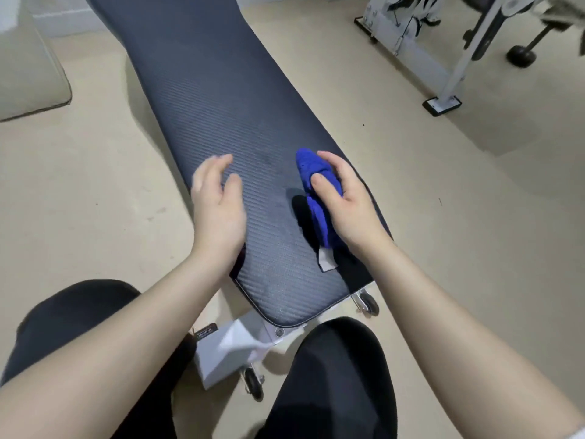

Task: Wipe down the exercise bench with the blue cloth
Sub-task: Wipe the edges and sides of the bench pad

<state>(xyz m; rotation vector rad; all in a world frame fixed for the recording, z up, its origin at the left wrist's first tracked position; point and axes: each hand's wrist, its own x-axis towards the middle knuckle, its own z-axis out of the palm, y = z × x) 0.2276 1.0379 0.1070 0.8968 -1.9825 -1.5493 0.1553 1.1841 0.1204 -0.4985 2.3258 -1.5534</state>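
The exercise bench [218,99] is a long dark ribbed pad that runs from near my knees away to the upper left. My right hand [345,201] grips the bunched blue cloth [311,172] and holds it on the pad's right side near the close end; a white tag [326,261] hangs from the cloth. My left hand [218,210] hovers at the pad's left edge, fingers apart and curled, holding nothing.
The bench's white frame [228,346] with small black wheels [254,383] stands between my black-clad knees. A white machine frame [449,71] with a black-footed leg stands at the upper right. A beige cushion [28,74] lies on the pale floor at the left.
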